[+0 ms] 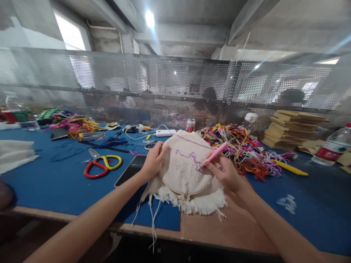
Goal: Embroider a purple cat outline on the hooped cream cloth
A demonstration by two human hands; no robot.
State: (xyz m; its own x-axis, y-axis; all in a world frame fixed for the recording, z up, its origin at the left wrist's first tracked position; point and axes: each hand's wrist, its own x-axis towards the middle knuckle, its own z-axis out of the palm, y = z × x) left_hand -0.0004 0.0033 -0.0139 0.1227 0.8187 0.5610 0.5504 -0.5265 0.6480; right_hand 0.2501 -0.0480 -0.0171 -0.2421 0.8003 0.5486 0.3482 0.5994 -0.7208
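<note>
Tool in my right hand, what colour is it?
The tool is pink; the head view shows it.

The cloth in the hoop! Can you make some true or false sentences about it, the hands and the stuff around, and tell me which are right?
1. The right hand holds a pink pen-shaped tool. True.
2. The stitches on the cloth are green. False: the stitches are purple.
3. The scissors have one red handle and one yellow handle. True.
4. The left hand is holding the scissors. False: the left hand holds the edge of the cloth, and the scissors lie on the blue table.
5. A tangled pile of colourful thread lies beyond the right hand. True.
</note>
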